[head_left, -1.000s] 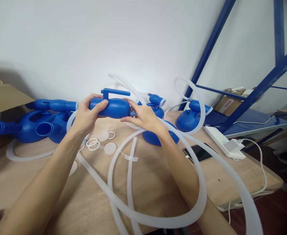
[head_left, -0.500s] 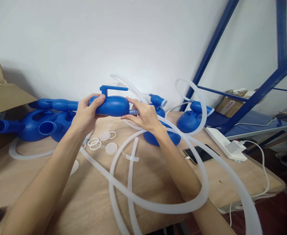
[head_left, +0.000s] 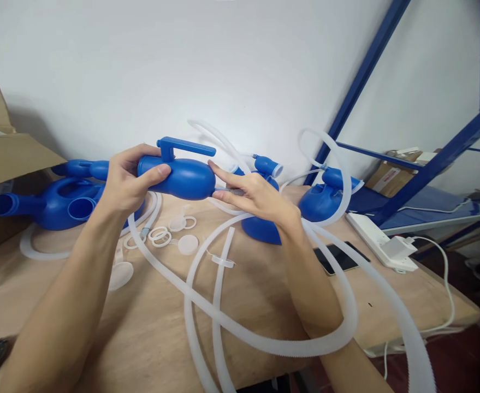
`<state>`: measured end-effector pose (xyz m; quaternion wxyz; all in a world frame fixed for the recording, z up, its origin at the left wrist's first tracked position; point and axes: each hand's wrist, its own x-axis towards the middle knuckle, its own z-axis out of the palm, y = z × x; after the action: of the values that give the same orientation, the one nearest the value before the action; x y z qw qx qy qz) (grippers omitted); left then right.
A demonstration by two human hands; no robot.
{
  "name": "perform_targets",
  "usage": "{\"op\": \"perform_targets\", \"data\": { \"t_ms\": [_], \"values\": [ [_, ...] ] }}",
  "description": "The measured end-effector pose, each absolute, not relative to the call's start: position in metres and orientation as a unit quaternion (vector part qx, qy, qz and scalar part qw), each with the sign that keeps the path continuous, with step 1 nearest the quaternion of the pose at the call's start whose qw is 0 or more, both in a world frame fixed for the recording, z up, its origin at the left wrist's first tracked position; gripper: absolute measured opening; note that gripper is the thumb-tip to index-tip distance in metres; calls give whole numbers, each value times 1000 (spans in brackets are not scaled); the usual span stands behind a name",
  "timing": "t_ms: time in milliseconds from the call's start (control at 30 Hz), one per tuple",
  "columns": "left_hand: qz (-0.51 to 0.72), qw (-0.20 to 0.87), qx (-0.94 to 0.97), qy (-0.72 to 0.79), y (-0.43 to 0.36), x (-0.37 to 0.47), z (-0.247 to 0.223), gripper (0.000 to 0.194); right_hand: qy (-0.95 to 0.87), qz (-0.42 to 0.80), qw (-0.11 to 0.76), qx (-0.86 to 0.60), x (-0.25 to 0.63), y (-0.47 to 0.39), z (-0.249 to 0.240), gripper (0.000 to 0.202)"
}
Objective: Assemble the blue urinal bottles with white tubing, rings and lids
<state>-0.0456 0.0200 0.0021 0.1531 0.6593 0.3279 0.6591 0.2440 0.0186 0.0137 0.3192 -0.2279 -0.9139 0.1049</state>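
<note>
My left hand (head_left: 131, 177) is wrapped round one end of a blue plastic bottle (head_left: 186, 177), its thumb along the near side. A straight handle sticks up from the bottle, which is held level above the table. At the bottle's right end, my right hand (head_left: 250, 191) pinches a ribbed clear hose end (head_left: 235, 191) against it, with the forefinger touching the bottle. My fingers partly hide that joint. A long translucent hose (head_left: 264, 341) loops over the table and across my right forearm.
Several white rings (head_left: 160, 236) and a round translucent cap (head_left: 188, 244) lie below the bottle. More blue bottles (head_left: 61, 204) stand at left beside a cardboard box (head_left: 18, 158), others (head_left: 321, 202) at right. A phone (head_left: 340, 256) and power strip (head_left: 371, 234) lie near a blue rack (head_left: 366, 71).
The bottle has turned slightly, and my left hand has shifted left with its end. My right fingers have straightened and moved over the hose end, which shows less between them and the bottle.
</note>
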Motion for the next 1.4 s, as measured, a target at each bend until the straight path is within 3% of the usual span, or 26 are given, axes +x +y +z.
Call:
{"op": "perform_targets", "data": {
  "t_ms": [233, 867, 1033, 1233, 1400],
  "values": [
    [663, 106, 679, 296, 26, -51, 4, 54, -925, 72, 321, -189, 251, 16, 17, 62],
    [630, 71, 760, 142, 17, -38, 9, 39, -882, 323, 295, -173, 274, 20, 24, 59],
    [588, -1, 795, 152, 8, -36, 16, 43, -887, 287, 273, -237, 270, 24, 24, 63],
    [552, -83, 808, 189, 1, -27, 18, 43, -904, 89, 276, -314, 258, 19, 24, 42],
    [543, -91, 810, 204, 0, -17, 15, 38, -880, 171, 329, -296, 260, 21, 24, 51]
  ]
}}
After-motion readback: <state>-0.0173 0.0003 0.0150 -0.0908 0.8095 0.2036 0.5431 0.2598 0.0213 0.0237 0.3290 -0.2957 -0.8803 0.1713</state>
